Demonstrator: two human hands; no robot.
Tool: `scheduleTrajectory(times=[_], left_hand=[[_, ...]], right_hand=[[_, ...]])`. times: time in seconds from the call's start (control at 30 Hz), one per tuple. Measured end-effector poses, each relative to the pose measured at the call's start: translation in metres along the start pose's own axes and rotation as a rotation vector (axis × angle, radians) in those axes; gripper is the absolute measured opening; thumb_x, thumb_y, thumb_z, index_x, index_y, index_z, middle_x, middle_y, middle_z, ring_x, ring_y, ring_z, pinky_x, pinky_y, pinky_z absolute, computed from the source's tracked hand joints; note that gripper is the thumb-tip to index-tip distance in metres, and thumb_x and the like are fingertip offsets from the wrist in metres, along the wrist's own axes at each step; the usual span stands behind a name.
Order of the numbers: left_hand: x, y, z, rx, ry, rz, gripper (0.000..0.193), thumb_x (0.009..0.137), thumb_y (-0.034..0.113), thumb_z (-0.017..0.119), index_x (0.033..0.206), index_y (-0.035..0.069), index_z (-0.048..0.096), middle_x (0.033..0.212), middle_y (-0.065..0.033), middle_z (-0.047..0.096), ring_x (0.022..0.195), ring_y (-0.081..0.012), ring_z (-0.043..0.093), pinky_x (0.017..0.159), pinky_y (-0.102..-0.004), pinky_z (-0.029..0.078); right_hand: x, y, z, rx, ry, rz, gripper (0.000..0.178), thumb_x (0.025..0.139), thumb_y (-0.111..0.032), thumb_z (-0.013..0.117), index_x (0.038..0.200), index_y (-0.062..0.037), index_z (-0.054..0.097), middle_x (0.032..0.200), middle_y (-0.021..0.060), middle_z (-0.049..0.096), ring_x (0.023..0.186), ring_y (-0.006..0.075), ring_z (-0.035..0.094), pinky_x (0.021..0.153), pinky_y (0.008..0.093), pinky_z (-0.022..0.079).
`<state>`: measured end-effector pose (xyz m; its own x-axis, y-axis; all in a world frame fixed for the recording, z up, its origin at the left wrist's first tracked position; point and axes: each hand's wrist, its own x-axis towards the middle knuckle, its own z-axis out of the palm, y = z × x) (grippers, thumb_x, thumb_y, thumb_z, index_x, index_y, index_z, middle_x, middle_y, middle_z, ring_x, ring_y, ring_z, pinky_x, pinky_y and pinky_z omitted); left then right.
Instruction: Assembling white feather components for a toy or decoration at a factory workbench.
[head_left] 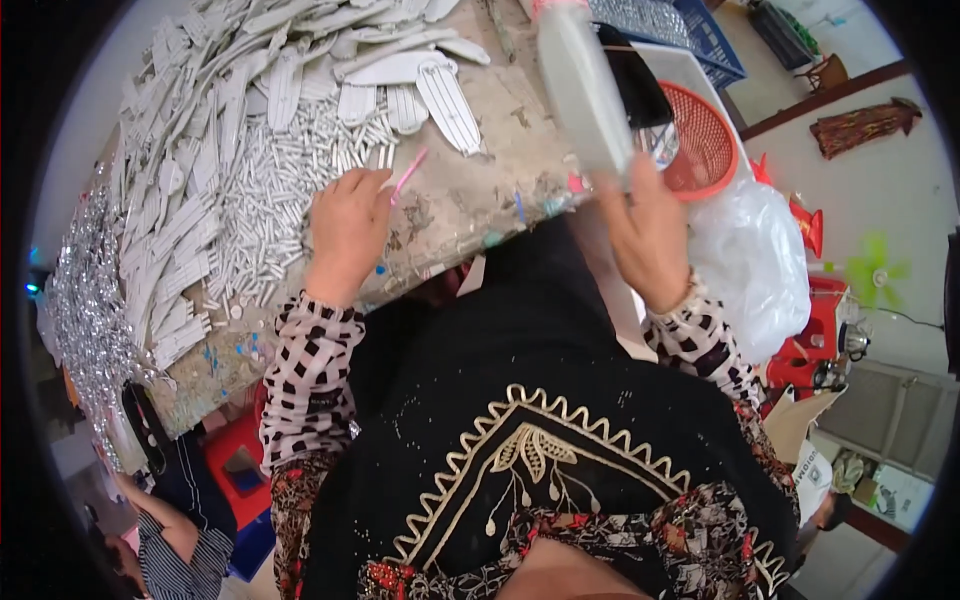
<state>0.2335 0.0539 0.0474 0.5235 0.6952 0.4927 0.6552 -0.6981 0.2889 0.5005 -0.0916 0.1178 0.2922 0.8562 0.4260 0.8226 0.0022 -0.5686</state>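
Note:
My left hand (pixel 350 232) rests at the table's near side with curled fingers, beside a heap of small silvery-white tubes (pixel 265 205). A few tubes lie just past its fingertips; whatever the fingers hold is hidden. Close to them is a thin pink stick (pixel 408 177). My right hand (pixel 648 238) has thumb and forefinger around the lower end of a long, smooth whitish thing (pixel 582 95), shaped like a bottle with pink at its top. Motion blurs that end and the fingertips. White grooved flat pieces (pixel 450 105) are piled behind the tubes.
The worn, stained table (pixel 500 190) ends in front of my body. To the right stand a red mesh basket (pixel 700 140), a white plastic bag (pixel 752 255) and a blue crate (pixel 712 45). Shiny silver strands (pixel 92 300) hang at left, near another person's arm (pixel 165 520).

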Motion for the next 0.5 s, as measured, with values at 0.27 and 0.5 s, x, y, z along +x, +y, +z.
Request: scheduleTrajectory(times=[0.27, 0.5], left_hand=[[-0.025, 0.017, 0.042, -0.084, 0.001, -0.023, 0.021, 0.084, 0.015, 0.061, 0.104, 0.010, 0.066, 0.104, -0.0091, 0.063, 0.093, -0.0297, 0.058, 0.081, -0.0411, 0.042], [-0.025, 0.039, 0.072, -0.065, 0.058, -0.004, 0.025, 0.083, 0.010, 0.062, 0.108, 0.007, 0.067, 0.112, -0.0163, 0.061, 0.101, -0.0333, 0.056, 0.088, -0.0386, 0.044]], right_hand=[[-0.028, 0.047, 0.015, -0.228, -0.271, 0.217, 0.028, 0.094, -0.027, 0.053, 0.111, -0.0046, 0.051, 0.081, 0.0237, 0.063, 0.076, 0.0444, 0.061, 0.063, 0.0497, 0.045], [-0.080, 0.142, -0.046, -0.264, 0.011, 0.350, 0.031, 0.095, -0.031, 0.052, 0.113, -0.0049, 0.050, 0.084, 0.0244, 0.063, 0.078, 0.0436, 0.061, 0.064, 0.0478, 0.047]])
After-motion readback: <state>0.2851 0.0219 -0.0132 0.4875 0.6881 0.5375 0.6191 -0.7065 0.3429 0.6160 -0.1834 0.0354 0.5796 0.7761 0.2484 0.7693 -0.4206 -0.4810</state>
